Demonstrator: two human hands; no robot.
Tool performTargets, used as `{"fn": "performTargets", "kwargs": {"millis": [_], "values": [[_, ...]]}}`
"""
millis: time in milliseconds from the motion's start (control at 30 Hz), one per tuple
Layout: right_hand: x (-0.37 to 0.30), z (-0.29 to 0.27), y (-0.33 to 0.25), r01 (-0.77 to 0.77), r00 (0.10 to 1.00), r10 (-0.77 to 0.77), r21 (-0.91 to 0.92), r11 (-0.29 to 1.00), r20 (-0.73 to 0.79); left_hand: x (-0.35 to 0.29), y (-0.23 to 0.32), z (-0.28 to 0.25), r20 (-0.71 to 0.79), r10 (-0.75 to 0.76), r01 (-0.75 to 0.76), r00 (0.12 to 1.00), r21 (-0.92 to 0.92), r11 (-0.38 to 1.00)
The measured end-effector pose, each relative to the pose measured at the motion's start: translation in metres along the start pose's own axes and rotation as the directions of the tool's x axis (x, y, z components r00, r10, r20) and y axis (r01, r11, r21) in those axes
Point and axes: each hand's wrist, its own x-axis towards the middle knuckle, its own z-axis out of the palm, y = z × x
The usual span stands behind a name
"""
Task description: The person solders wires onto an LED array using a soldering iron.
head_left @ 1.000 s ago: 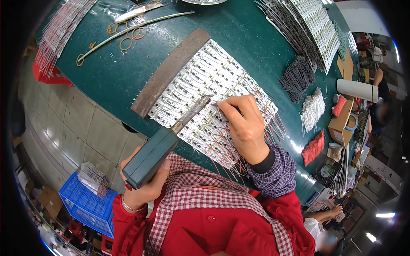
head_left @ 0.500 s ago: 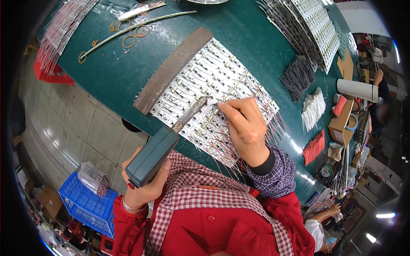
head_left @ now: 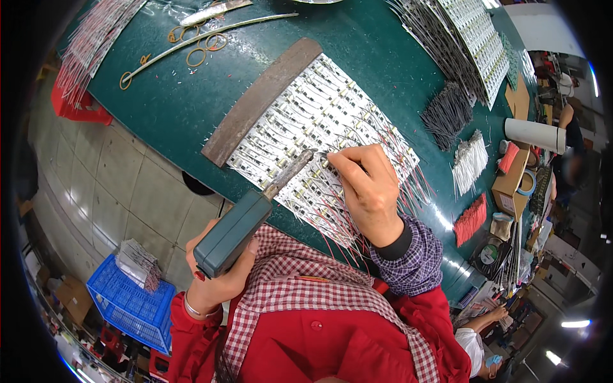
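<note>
My left hand [head_left: 220, 285] is closed round the dark green handle of a soldering iron [head_left: 233, 231]. Its sooty metal tip reaches over a white panel of small circuit boards [head_left: 274, 137], close to my right fingertips. With thumb and forefinger, my right hand [head_left: 373, 191] pinches what looks like a thin wire at the panel's middle; the wire's ends are hard to make out. Rows of black components cover the panel. Red and white wires [head_left: 397, 143] stick out along its right and near parts. A brown bar [head_left: 262, 102] lies along the panel's far left edge.
Bundles of black wires [head_left: 447, 115], white wires [head_left: 470, 159] and red wires [head_left: 471, 220] lie on the green table [head_left: 169, 121] at right. Wired panels [head_left: 469, 38] are stacked at the far right. A blue crate [head_left: 131, 306] stands lower left. Another person's hand [head_left: 497, 314] shows lower right.
The soldering iron has shifted slightly right and its tip now sits a little lower. The panel and brown bar appear slightly farther right. My right hand keeps its pinch in nearly the same place.
</note>
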Motion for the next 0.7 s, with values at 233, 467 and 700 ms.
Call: {"fn": "performTargets", "kwargs": {"millis": [233, 467, 700], "values": [[0.000, 0.000, -0.001, -0.012, 1.000, 0.012, 0.003, 1.000, 0.014, 0.001, -0.001, 0.000, 0.012, 0.009, -0.009, 1.000, 0.007, 1.000], [0.000, 0.000, -0.002, 0.001, 0.999, 0.000, -0.018, 1.000, 0.034, -0.002, 0.000, -0.001, 0.032, -0.091, 0.093, 0.995, -0.051, 0.994], [-0.001, 0.000, -0.003, 0.004, 0.999, -0.002, -0.037, 0.999, 0.046, -0.008, -0.005, -0.001, -0.026, -0.004, 0.003, 1.000, -0.011, 1.000]]}}
